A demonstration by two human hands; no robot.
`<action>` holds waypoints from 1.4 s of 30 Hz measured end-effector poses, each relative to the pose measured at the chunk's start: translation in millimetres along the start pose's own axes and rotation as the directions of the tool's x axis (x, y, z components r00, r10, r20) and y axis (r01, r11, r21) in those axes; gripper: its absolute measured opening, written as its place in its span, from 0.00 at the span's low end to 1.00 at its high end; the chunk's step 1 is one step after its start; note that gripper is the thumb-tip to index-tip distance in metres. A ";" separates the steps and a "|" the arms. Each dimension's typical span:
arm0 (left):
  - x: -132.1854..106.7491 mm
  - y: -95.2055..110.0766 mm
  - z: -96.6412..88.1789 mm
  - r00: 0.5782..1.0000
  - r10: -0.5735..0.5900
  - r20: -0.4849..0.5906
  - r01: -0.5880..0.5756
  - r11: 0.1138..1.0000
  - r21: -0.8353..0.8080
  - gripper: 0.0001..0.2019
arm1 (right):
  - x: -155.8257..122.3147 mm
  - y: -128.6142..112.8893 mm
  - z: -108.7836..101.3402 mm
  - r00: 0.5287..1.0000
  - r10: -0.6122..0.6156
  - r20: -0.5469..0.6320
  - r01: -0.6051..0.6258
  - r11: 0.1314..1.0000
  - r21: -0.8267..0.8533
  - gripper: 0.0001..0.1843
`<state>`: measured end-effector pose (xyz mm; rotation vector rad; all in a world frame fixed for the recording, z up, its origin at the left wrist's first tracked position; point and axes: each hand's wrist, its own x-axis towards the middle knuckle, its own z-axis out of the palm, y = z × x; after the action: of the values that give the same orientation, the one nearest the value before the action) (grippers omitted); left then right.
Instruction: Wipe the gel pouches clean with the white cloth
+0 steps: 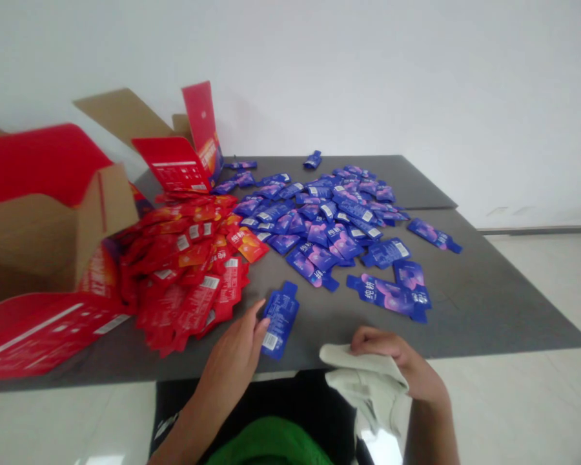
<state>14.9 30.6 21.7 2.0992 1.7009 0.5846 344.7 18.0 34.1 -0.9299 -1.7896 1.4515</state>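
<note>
My left hand (235, 355) rests at the near edge of the dark grey table (489, 303), its fingers stretched flat against a blue pouch (279, 318) lying there. My right hand (397, 361) is closed around a pale grey-green cloth (368, 381) that hangs over the table's front edge. A heap of red pouches (184, 271) lies just left of my left hand. Several blue pouches (329, 213) are spread across the middle of the table.
An open red and brown carton (43, 258) lies on its side at the left, spilling red pouches. A second open red carton (184, 155) stands at the back. White wall behind, pale floor to the right.
</note>
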 end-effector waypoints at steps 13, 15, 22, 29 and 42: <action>-51.7 -30.6 14.7 0.813 0.575 -0.086 -0.560 0.814 0.151 0.17 | 37.1 -0.8 39.1 0.789 -0.200 -0.581 -0.065 0.914 -0.402 0.12; -52.5 -33.9 18.0 0.809 0.583 -0.078 -0.569 0.809 0.149 0.18 | 53.7 -10.1 53.1 0.819 -0.297 -0.491 0.027 0.874 -0.484 0.15; -49.2 -26.8 19.0 0.827 0.539 -0.157 -0.515 0.840 0.171 0.11 | 101.5 -5.3 88.8 0.979 -0.198 0.043 0.163 0.640 -0.751 0.24; -42.1 -26.8 19.8 0.824 0.537 -0.181 -0.524 0.844 0.116 0.12 | 116.8 -8.5 54.9 0.966 -0.207 -0.156 -0.024 0.528 -0.849 0.35; -41.5 -22.3 15.4 0.841 0.501 -0.203 -0.506 0.862 0.032 0.12 | 123.7 -7.1 52.9 0.983 -0.142 -0.116 -0.025 0.521 -0.853 0.29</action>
<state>-2.8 -6.1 -6.7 2.5570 1.2046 0.9984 233.0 93.1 37.4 -1.3789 -2.3849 0.2988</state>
